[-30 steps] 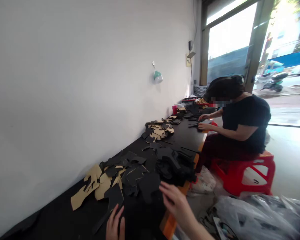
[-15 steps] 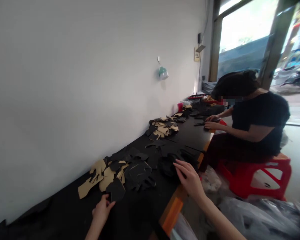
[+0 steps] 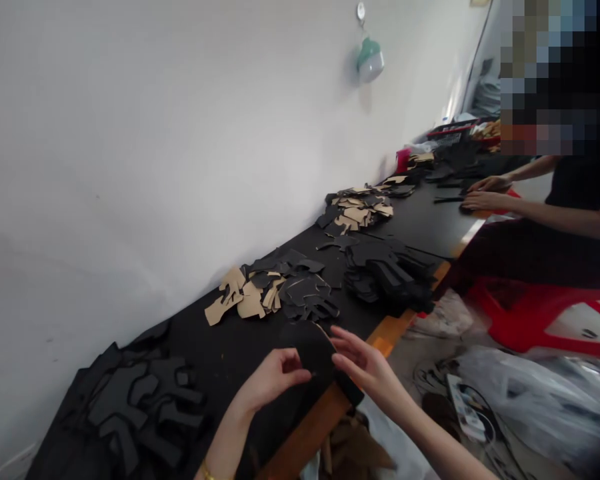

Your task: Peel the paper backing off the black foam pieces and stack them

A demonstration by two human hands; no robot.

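Low over the table's front edge, a black cut sheet piece (image 3: 316,343) with a rounded, tan-rimmed top is between my hands. My left hand (image 3: 270,380) is at its left side, fingers curled and thumb laid across the dark surface; the exact grip is hard to see against the black. Along the piece's right rim, my right hand (image 3: 365,367) has its fingers stretched out and apart, their tips touching or nearly touching it. Just beyond lies a loose heap of black and tan cut pieces (image 3: 253,299).
Black hand-shaped pieces are piled at the near left (image 3: 145,407) and by the right edge (image 3: 385,267). Farther along the table (image 3: 410,217) lies another tan-and-black heap (image 3: 360,208). A co-worker's hands (image 3: 490,193) are beyond, near a red stool (image 3: 515,313). Plastic bags (image 3: 540,393) lie below.
My left hand has moved right from the tan heap, and my right hand has come off the black pile. Both now meet around a black piece. The view has turned downward.
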